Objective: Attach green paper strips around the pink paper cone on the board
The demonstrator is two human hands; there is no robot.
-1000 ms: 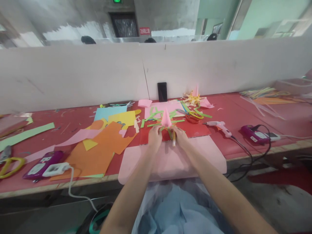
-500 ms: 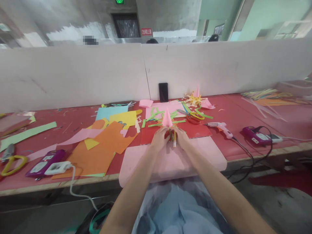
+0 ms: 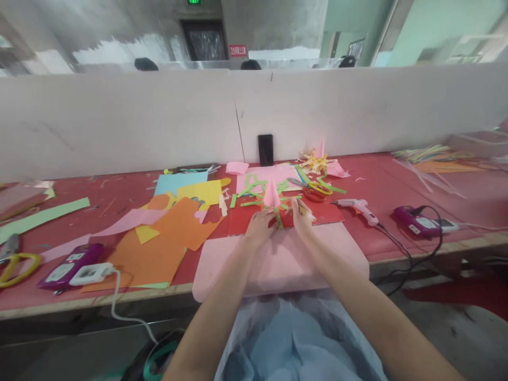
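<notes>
My left hand is closed on the base of a paper flower: a pink cone on a green strip stem, held upright over the red sheet. My right hand has come off the flower to its right and pinches a small pale stick. Both hands hover above a large pink sheet that hangs over the table's front edge.
Orange, yellow and blue paper sheets lie left. Green strips and scissors are behind the flower. A glue gun with its cable lies right, near a purple device. A phone leans on the partition. Left: purple device, yellow scissors.
My right hand moved right, away from the flower's stem, taking the small pale stick with it. My left hand kept its hold on the flower.
</notes>
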